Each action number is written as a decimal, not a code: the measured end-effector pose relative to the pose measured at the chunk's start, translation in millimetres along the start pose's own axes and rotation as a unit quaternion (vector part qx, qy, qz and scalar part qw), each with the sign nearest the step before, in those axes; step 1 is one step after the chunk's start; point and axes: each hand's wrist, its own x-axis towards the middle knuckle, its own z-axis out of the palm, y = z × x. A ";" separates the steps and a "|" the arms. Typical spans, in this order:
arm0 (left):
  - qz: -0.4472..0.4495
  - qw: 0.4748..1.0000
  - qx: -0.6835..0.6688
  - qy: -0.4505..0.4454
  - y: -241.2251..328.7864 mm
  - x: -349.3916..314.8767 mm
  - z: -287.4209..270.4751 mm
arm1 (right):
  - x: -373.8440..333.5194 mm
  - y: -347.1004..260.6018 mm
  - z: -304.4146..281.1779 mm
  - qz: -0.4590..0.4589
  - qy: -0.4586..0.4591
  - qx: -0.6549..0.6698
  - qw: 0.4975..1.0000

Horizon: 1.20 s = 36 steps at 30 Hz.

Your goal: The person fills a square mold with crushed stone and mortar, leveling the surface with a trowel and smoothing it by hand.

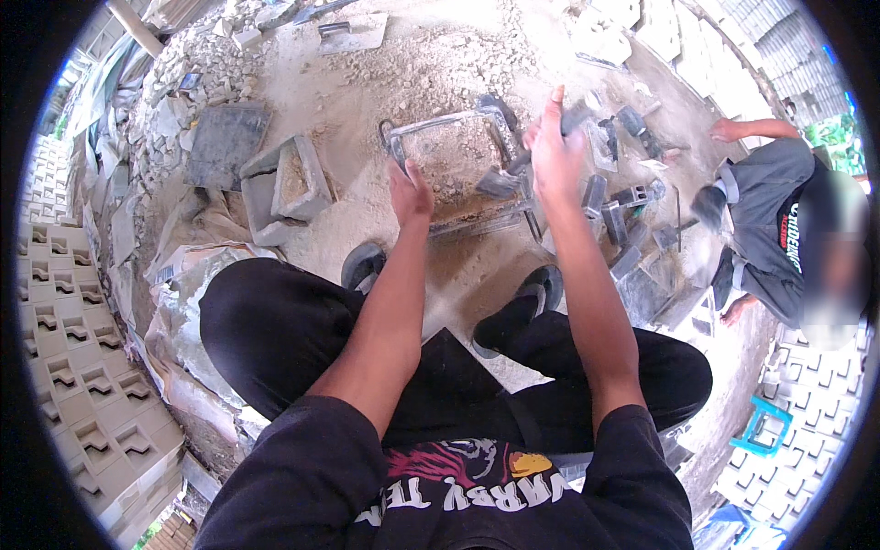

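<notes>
A rectangular metal mould frame (pixel 449 124) lies on the sandy ground in front of my feet, filled with a sandy cement mix. My left hand (pixel 410 192) is on the frame's near left side, with the fingers curled over its edge. My right hand (pixel 553 151) is raised over the frame's right side, fingers stretched out, holding nothing that I can see. A grey metal insert (pixel 500 183) sits just below it at the frame's right corner. Another dark metal piece (pixel 576 116) shows behind its fingertips.
A hollow concrete block (pixel 293 179) and a dark slab (pixel 225 137) lie to the left, and a trowel (pixel 348 35) lies farther off. Loose metal mould parts (pixel 632 197) lie at the right, where another person (pixel 765 215) squats. Patterned blocks (pixel 64 367) are stacked at the left.
</notes>
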 end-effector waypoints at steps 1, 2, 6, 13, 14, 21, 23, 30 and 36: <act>0.062 0.997 0.017 0.050 -6.9 3.5 0.0 | -0.3 -0.7 11.2 -0.024 -0.031 0.016 0.999; 0.095 0.992 0.074 0.023 -1.5 -0.9 3.6 | 1.5 -0.8 17.4 -0.062 -0.027 0.031 0.997; 0.178 0.961 0.202 -0.061 12.0 -10.8 4.7 | 9.7 5.2 10.8 -0.080 -0.266 -0.051 0.959; 0.155 0.974 0.157 -0.047 16.6 -11.7 -2.2 | -7.8 -22.0 30.2 -0.091 -0.128 0.069 0.985; 0.157 0.972 0.170 -0.040 17.0 -9.0 -2.0 | -10.2 -0.5 29.5 -0.109 -0.103 0.064 0.987; 0.143 0.974 0.175 -0.032 15.3 -7.5 -0.8 | 14.5 -5.8 28.1 -0.075 -0.193 0.106 0.973; 0.140 0.976 0.163 -0.040 16.9 -9.1 -0.1 | 17.2 24.3 28.2 -0.063 -0.191 0.115 0.973; 0.194 0.969 0.131 -0.080 13.0 3.6 0.8 | 29.5 31.7 29.6 -0.024 -0.232 0.106 0.967; 0.278 0.948 0.141 -0.069 15.2 35.2 -0.4 | 27.4 2.1 51.7 -0.012 -0.166 0.113 0.980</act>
